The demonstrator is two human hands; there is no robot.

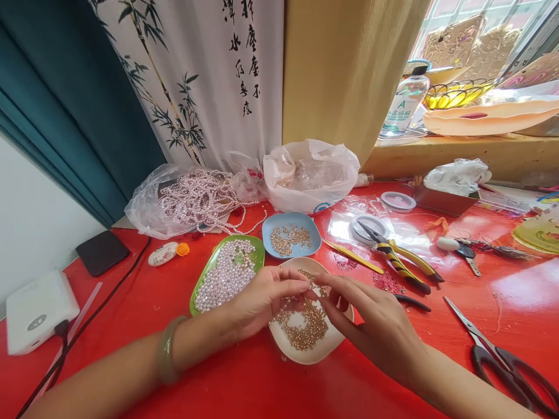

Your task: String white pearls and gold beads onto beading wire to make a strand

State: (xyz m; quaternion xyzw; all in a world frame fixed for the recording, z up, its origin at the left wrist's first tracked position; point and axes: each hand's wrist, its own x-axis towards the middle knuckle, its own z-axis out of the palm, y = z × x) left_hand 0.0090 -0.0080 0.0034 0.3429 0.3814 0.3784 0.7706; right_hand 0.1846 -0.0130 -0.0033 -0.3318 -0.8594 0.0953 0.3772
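Pinching narrowly with left hand (262, 297), near right hand (375, 317) of unclear grip, any held item too small to tell, above gold beads (308, 329) in white plate (325, 350), on red worktop (218, 366).

tiny piece (315, 292) between fingers (299, 287), indistinct

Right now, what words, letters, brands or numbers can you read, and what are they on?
"潭", "水", "痕": the white bamboo-print curtain; its other brush characters are unclear.
"A": the clear bottle; the green characters below are too blurred.
Unreadable marks: the white plastic bag, the white box and the grey panel.
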